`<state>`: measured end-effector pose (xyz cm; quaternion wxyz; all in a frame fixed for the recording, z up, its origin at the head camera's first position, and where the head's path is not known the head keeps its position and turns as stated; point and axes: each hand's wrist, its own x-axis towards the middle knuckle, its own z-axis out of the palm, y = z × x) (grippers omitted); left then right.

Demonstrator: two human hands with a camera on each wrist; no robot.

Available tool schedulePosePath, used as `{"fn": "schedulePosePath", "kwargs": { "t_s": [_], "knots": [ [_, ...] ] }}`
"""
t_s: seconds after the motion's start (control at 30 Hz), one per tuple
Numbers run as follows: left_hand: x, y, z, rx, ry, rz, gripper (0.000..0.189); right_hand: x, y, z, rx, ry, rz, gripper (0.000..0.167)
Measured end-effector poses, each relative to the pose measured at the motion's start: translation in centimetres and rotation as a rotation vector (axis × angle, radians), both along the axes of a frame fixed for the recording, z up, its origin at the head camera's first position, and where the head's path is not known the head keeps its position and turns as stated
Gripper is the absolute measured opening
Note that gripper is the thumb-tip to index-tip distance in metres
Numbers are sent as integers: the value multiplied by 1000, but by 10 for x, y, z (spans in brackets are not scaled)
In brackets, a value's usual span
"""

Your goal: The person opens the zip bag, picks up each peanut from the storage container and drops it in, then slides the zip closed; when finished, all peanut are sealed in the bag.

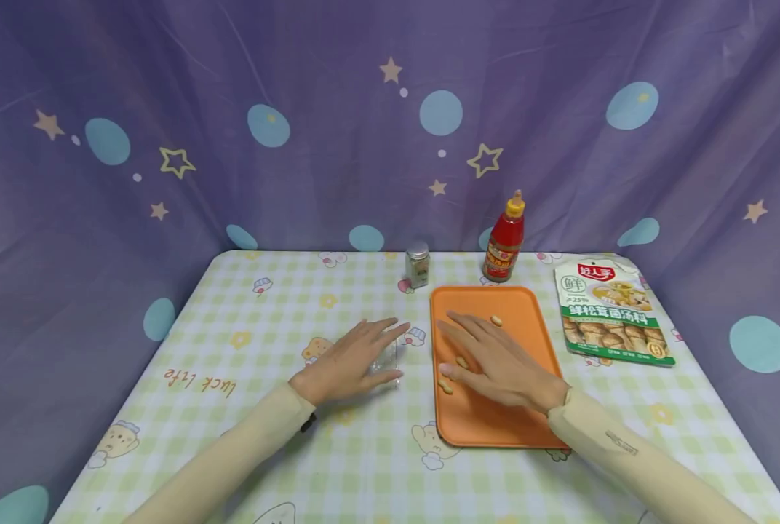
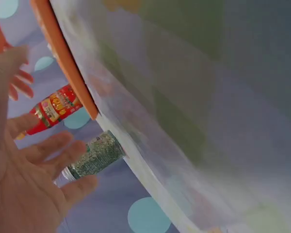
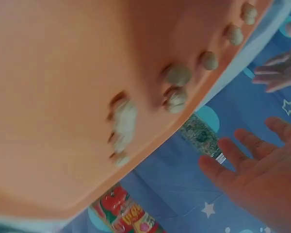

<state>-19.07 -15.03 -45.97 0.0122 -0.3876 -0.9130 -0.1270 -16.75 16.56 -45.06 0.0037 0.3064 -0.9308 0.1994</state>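
My left hand (image 1: 357,360) hovers left of the orange tray (image 1: 495,429), its fingers spread and holding nothing. Beneath it, partly covered, lies a clear see-through item (image 1: 388,358), which looks like a plastic bag or box; its kind is not certain. Over the tray is my right hand (image 1: 498,364), palm down with loosely extended fingers and nothing gripped. Several peanuts (image 1: 445,386) lie on the tray, some hidden by that hand in the head view. The right wrist view shows the peanuts (image 3: 123,116) spread along the tray's surface, apart from the right hand (image 3: 262,170).
Behind the tray stand a spice jar (image 1: 418,265) with a grey lid and a red sauce bottle (image 1: 504,240) with a yellow cap. A soup seasoning packet (image 1: 613,313) lies right of the tray. A checked cloth (image 1: 285,291) covers the table; a purple curtain (image 1: 337,189) hangs behind.
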Motion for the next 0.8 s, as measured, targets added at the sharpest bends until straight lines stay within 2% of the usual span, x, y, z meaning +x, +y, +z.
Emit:
{"fn": "schedulePosePath", "kwargs": {
  "t_s": [0.13, 0.27, 0.5, 0.63, 0.8],
  "knots": [
    [-5, 2, 3, 10, -27, 63, 74, -3, -7, 3, -93, -110, -38, 72],
    [-13, 5, 6, 28, -98, 117, 68, -8, -16, 3, -209, -207, -53, 69],
    [-24, 8, 3, 13, -203, 197, 73, -15, -33, -1, -396, -289, -32, 63],
    [-26, 10, 2, 5, -247, 233, 72, -17, -44, -5, -440, -347, -62, 54],
    [-30, 13, -1, 54, -286, 226, 62, -18, -56, -9, -455, -415, -124, 46]
  ]
}}
